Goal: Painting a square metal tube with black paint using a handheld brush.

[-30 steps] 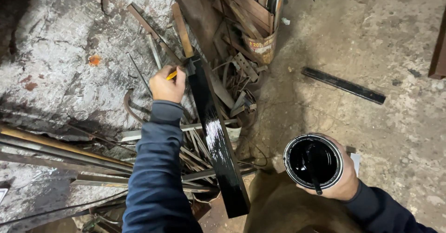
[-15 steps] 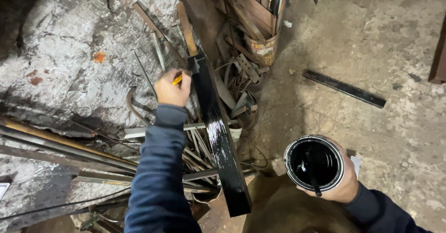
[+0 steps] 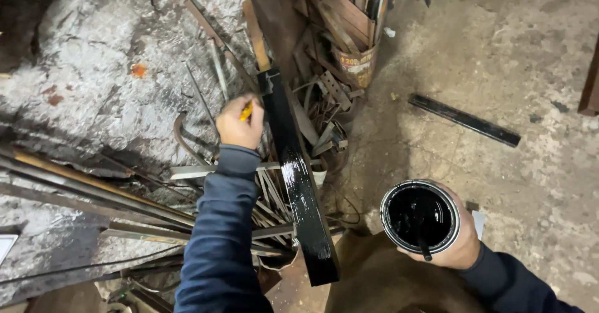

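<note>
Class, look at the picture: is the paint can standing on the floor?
No, the right hand holds the open can of black paint up above the floor.

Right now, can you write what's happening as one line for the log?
left hand: holds yellow-handled brush against black bar | right hand: holds open can of black paint | scrap metal pile beside bar

The long bar [image 3: 298,182] looks like metal under wet, glossy black paint that catches the light. The can [image 3: 420,216] has a shiny metal rim and holds glossy black liquid. The brush handle [image 3: 247,111] looks like smooth yellow plastic or painted wood. The scrap rods [image 3: 93,191] are dull, rusty metal. The floor [image 3: 499,51] is rough, matt concrete. Both sleeves [image 3: 218,238] are soft matt blue cloth.
</note>
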